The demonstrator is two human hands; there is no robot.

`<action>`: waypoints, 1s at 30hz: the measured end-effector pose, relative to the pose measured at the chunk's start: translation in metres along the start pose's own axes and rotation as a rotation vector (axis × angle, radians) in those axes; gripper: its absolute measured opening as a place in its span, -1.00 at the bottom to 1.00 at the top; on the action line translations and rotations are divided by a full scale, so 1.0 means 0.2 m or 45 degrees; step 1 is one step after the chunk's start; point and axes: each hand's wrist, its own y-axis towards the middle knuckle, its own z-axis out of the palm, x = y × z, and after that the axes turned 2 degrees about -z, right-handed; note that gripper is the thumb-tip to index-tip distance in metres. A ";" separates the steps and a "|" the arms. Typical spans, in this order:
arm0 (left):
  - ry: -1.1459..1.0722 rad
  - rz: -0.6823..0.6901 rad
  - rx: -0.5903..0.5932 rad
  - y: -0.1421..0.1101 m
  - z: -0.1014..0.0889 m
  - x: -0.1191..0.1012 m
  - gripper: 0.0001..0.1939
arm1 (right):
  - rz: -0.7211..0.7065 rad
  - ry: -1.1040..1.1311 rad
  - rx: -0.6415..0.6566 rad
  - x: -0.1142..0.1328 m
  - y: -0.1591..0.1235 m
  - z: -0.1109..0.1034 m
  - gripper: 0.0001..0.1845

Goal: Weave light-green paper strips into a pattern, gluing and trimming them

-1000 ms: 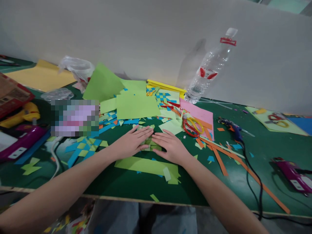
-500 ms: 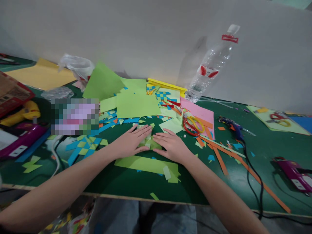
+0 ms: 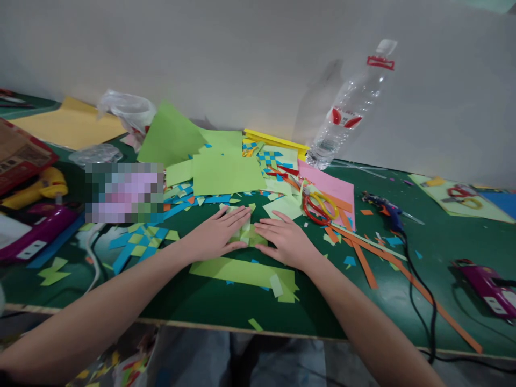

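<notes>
Both my hands lie on a small piece of woven green paper strips (image 3: 252, 236) at the middle of the table. My left hand (image 3: 217, 232) rests flat over its left part, fingers stretched out. From the right, my right hand (image 3: 284, 239) touches the piece with its fingertips, fingers extended. Much of the weave is hidden under the hands. Just below them lies a long green paper strip (image 3: 242, 273) with a small pale scrap on its right end. Behind the hands is a green paper sheet (image 3: 228, 174).
Red-and-yellow-handled scissors (image 3: 320, 207) lie right of centre. A plastic bottle (image 3: 346, 113) leans on the wall. A blue glue gun (image 3: 385, 209) with a black cord is at right. Orange strips (image 3: 363, 263), a blue-green woven piece (image 3: 141, 242) and purple power strips (image 3: 486, 287) lie about.
My right hand has shifted very slightly to the right, showing a little more of the woven paper. My left hand stays in place.
</notes>
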 end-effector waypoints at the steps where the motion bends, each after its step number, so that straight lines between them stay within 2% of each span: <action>1: 0.002 0.002 -0.002 0.00 0.00 0.00 -0.24 | 0.004 -0.003 -0.003 0.00 0.00 0.00 -0.62; 8: 0.008 0.007 -0.032 0.00 0.01 0.01 -0.25 | -0.036 0.038 0.058 0.02 0.01 -0.01 -0.57; 21: -0.008 -0.016 0.016 0.00 0.00 0.00 -0.26 | 0.002 0.038 0.127 0.02 0.01 -0.02 -0.53; 30: -0.004 -0.026 0.027 0.00 0.00 0.00 -0.25 | -0.097 0.040 -0.011 0.03 0.02 -0.03 -0.65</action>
